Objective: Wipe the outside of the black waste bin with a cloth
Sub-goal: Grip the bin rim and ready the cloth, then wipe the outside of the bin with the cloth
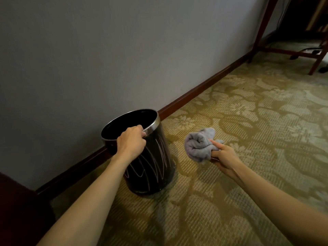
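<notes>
A round black waste bin (152, 167) with a silver metal rim stands on the carpet beside the wall, tilted a little. White zigzag scribble marks run over its side. My left hand (132, 142) grips the near part of the rim, fingers curled over the edge into the bin. My right hand (224, 158) holds a bunched grey cloth (198, 144) just right of the bin, off the floor and apart from the bin's side. The bin's inside looks dark; I cannot tell what it holds.
A grey wall with a dark wooden skirting board (195, 93) runs diagonally behind the bin. Patterned yellow-green carpet (248, 132) covers the floor. Wooden table legs (262, 29) stand at the far right. A dark piece of furniture (16, 206) fills the lower left corner.
</notes>
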`<move>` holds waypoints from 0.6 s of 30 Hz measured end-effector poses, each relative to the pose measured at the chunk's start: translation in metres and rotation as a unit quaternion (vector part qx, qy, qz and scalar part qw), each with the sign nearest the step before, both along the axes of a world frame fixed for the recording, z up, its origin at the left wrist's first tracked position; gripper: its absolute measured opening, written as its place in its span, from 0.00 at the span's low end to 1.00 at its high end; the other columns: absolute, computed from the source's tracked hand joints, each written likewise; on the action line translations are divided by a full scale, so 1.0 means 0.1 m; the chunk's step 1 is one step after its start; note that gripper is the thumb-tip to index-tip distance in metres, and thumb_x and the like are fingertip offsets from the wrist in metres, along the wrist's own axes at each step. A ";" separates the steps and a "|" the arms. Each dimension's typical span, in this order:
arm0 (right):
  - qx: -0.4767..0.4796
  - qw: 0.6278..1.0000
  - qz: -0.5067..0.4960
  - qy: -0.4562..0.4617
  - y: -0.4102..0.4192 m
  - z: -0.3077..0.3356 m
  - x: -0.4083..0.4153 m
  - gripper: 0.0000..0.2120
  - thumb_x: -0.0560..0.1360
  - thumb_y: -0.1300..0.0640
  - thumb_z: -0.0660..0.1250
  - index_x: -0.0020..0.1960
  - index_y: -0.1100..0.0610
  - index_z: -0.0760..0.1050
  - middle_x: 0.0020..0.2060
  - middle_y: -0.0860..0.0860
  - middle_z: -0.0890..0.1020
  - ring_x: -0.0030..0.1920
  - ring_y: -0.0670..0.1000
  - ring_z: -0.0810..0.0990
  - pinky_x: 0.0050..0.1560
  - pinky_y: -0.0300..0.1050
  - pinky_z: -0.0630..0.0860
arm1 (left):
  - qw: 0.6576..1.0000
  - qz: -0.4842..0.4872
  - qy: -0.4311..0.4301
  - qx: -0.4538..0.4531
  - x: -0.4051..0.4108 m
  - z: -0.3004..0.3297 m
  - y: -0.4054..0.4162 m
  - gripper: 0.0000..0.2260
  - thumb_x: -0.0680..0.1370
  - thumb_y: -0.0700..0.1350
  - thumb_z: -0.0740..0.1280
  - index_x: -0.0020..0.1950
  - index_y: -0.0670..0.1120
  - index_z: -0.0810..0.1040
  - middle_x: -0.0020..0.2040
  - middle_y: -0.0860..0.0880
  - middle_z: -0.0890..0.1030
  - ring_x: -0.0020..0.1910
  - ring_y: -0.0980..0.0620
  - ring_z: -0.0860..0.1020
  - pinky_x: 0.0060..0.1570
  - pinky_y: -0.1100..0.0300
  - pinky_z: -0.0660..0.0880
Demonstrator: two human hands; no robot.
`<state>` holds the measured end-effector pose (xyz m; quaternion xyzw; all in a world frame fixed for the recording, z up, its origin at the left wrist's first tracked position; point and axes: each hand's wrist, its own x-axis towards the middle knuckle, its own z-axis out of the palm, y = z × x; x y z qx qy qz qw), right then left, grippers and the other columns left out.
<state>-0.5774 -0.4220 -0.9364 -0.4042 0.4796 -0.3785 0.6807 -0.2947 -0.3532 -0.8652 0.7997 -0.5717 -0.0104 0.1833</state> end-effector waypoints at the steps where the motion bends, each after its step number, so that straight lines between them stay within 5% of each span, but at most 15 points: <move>1: 0.004 1.000 0.003 0.001 0.00 0.01 0.00 0.27 0.74 0.78 0.60 0.71 0.65 0.65 0.62 0.67 0.75 0.60 0.65 0.76 0.64 0.61 0.72 | 1.000 0.008 0.003 -0.002 -0.02 0.01 -0.03 0.11 0.78 0.43 0.61 0.36 0.49 0.66 0.34 0.53 0.70 0.31 0.54 0.67 0.29 0.56 0.59; 7: 0.020 1.000 -0.002 -0.010 0.01 0.05 0.00 0.27 0.73 0.79 0.59 0.71 0.66 0.65 0.63 0.65 0.75 0.61 0.65 0.75 0.64 0.60 0.72 | 0.997 0.054 0.051 -0.007 0.08 0.15 -0.20 0.10 0.80 0.45 0.59 0.39 0.45 0.71 0.39 0.46 0.74 0.38 0.44 0.73 0.36 0.53 0.68; 11: 0.036 0.999 0.021 0.035 0.04 0.04 -0.03 0.26 0.73 0.79 0.57 0.69 0.66 0.67 0.52 0.63 0.79 0.51 0.61 0.77 0.50 0.52 0.76 | 0.995 0.070 0.077 0.001 0.21 0.20 -0.24 0.11 0.81 0.45 0.59 0.42 0.44 0.75 0.38 0.47 0.74 0.34 0.48 0.70 0.37 0.52 0.69; 15: 0.053 0.993 0.020 0.101 0.02 -0.09 -0.09 0.24 0.71 0.79 0.59 0.65 0.68 0.72 0.52 0.66 0.79 0.50 0.64 0.78 0.48 0.55 0.76 | 0.992 0.085 0.091 -0.004 0.28 0.19 -0.24 0.10 0.81 0.45 0.59 0.42 0.44 0.75 0.36 0.48 0.73 0.32 0.50 0.69 0.32 0.55 0.65; 18: 0.051 0.982 0.006 0.182 -0.01 -0.26 -0.07 0.19 0.70 0.77 0.61 0.59 0.67 0.77 0.39 0.61 0.81 0.38 0.59 0.77 0.38 0.51 0.76 | 0.992 0.090 0.090 -0.017 0.27 0.18 -0.22 0.11 0.81 0.45 0.58 0.41 0.46 0.74 0.34 0.50 0.71 0.31 0.54 0.67 0.29 0.57 0.60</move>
